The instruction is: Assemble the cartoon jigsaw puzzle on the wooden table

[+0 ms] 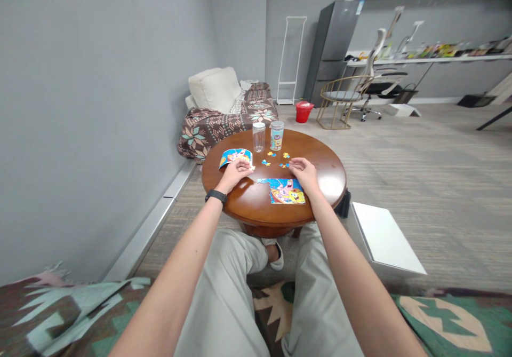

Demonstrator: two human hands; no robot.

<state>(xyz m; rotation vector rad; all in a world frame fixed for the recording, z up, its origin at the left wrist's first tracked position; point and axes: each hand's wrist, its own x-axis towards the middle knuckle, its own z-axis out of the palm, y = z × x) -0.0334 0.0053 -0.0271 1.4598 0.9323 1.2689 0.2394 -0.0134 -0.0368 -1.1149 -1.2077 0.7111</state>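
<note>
On the round wooden table (244, 202) lies a partly assembled cartoon jigsaw puzzle (287, 191), with a strip of joined pieces reaching out at its upper left. My left hand (237, 172) is closed at the fingertips on a small pale puzzle piece (252, 168), just in front of a curled picture sheet (235, 156). My right hand (303, 172) is above the puzzle's upper right corner, its fingertips pinched beside loose blue and yellow puzzle pieces (284, 165). What those fingertips hold is too small to tell. More loose pieces (271, 154) are scattered farther back.
A clear jar (258, 138) and a cartoon-printed jar (277, 137) stand at the table's far side. Behind them is a couch with a patterned cover (256, 109). A white box (386, 237) stands on the floor to the right, and a red bin (304, 112) farther back.
</note>
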